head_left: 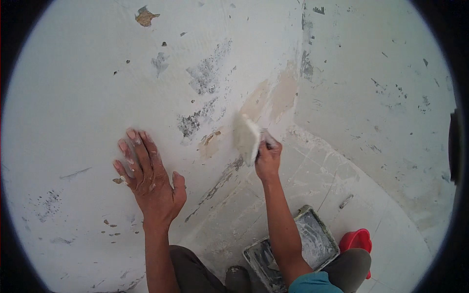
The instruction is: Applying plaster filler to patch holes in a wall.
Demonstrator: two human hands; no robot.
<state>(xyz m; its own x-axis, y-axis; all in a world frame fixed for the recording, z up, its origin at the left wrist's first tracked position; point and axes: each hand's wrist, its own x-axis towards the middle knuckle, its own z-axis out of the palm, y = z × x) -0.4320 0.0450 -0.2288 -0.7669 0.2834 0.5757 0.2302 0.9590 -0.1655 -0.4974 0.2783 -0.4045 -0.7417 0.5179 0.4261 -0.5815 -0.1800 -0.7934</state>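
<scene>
Trowel (250, 140), flat, whitish and blurred, is gripped in the right hand (269, 157); left hand (150, 176) spread, empty.

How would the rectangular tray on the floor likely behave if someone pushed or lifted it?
The tray would probably slide rather than tip if pushed, since it looks broad and low on the tiled floor. It seems likely to hold its shape when lifted, as its rim looks straight. Its inside could be slick or tacky, being smeared with pale streaks.
</scene>
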